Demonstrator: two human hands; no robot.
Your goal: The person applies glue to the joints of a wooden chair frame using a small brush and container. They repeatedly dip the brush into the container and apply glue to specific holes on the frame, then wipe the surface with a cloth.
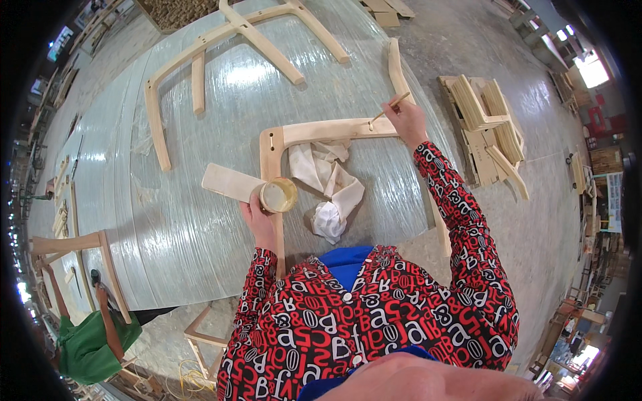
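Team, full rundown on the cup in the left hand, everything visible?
Small, round, open-topped cup, yellowish and translucent-looking, perhaps plastic, with pale material inside. The left hand holds it at its left side, beside a flat pale board. It sits over a wooden frame leg; contact there is unclear.

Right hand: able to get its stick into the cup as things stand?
Likely yes. The cup, held by the left hand, looks open-mouthed, and nothing seems to block the stick in the right hand; the white cloth lies lower down.
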